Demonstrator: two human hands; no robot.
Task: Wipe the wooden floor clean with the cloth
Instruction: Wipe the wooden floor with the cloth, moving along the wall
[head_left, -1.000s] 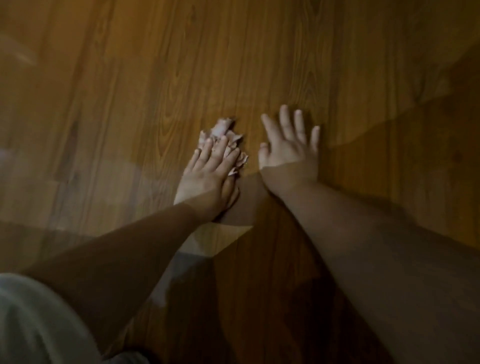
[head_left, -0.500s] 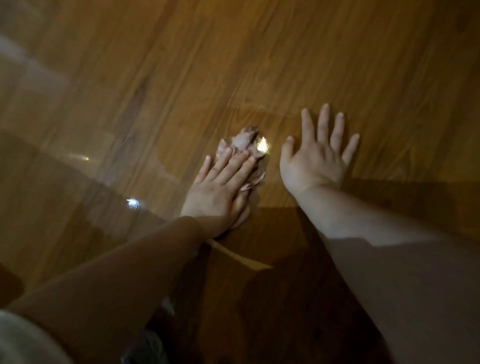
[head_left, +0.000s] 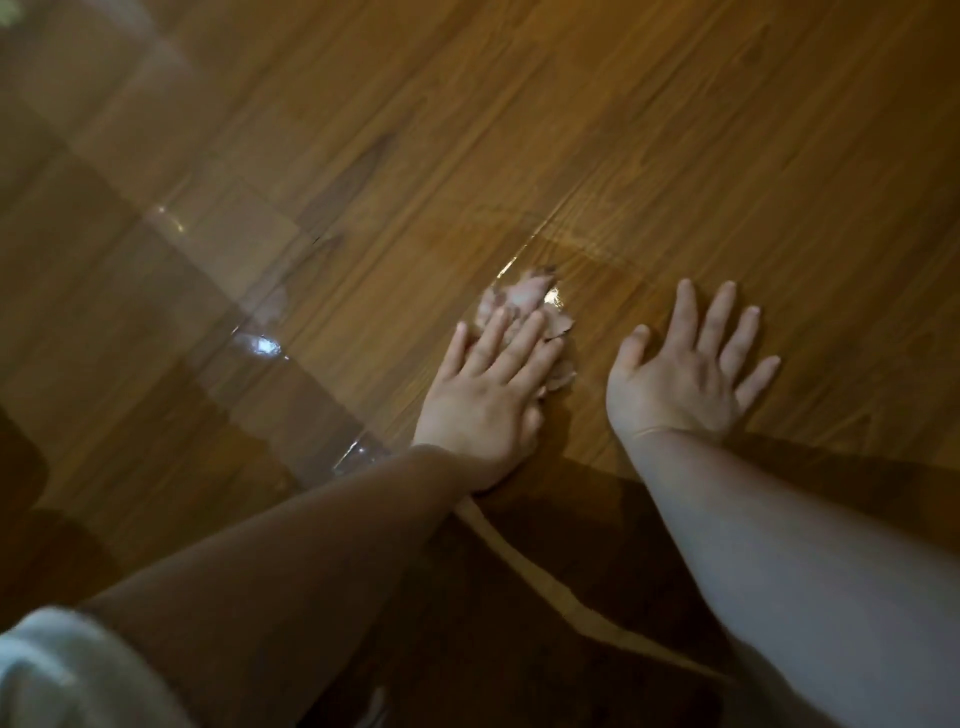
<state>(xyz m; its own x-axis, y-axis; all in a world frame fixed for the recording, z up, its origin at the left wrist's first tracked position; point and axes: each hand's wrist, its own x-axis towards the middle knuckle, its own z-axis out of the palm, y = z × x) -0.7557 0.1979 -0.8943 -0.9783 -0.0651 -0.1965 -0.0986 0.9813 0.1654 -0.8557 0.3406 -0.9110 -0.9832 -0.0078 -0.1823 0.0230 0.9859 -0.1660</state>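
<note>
Obs., dim rm. Person low over the wooden floor (head_left: 675, 130), both arms stretched fwd.

L hand (head_left: 488, 395): palm down on the cloth (head_left: 519, 299), fingers (head_left: 524, 343) straight and lying close together across it. No pinch, no curl round it, just a flat press. Cloth is a crumpled pale wad w/ darker blotches. It lies on the boards under and just ahead of the fingertips, far end poking out. Judgement: a flat hand spreads the load so more fabric meets the wood; a pinch would lift the wad into a ridge.

R hand (head_left: 685, 384): bare on the floor just beside the cloth, not touching it. Fingers spread wide, thumb out, holds nothing. Prob. a prop: takes body wt so L is free to slide.

Floor: glossy sheen + bright glints (head_left: 260, 345) to the left of L hand, another at the cloth's far edge. Wet film or lamp reflection, can't tell which. Dark shadow across the near boards, under the forearms.

Pale sleeve (head_left: 62, 670) at lower left corner, blurred.

Step in hand (est.): mid-wipe stroke. Progress: can't judge, no dirt visible in this light. Risk: wad may bunch or slip out from under straight fingers if pushed hard.
</note>
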